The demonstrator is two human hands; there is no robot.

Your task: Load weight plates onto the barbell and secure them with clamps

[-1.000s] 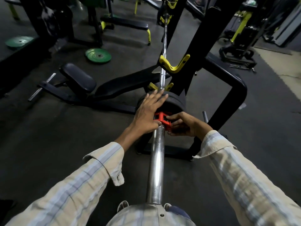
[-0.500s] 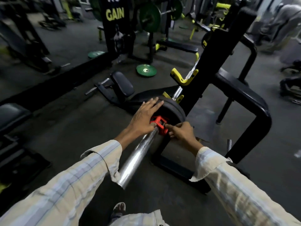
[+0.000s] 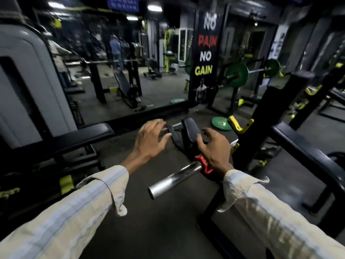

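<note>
The chrome sleeve of the barbell [image 3: 173, 179] points toward me at centre. A red clamp [image 3: 202, 164] sits around the sleeve where it meets the black weight plate, which my right hand mostly hides. My right hand [image 3: 214, 148] hovers over the clamp and plate with its fingers spread and holds nothing. My left hand [image 3: 151, 138] is lifted clear to the left of the bar, fingers apart and empty.
The black rack upright with a yellow J-hook [image 3: 240, 124] stands right of the bar. A green plate [image 3: 221, 123] lies on the floor behind. A black bench [image 3: 74, 137] is at left, a padded roller [image 3: 191, 130] ahead. A "NO PAIN NO GAIN" banner [image 3: 206, 57] stands behind.
Both hands have come off the clamp and plate and opened; the left hand lifted away to the left. My head has turned left and up, showing more of the gym.
</note>
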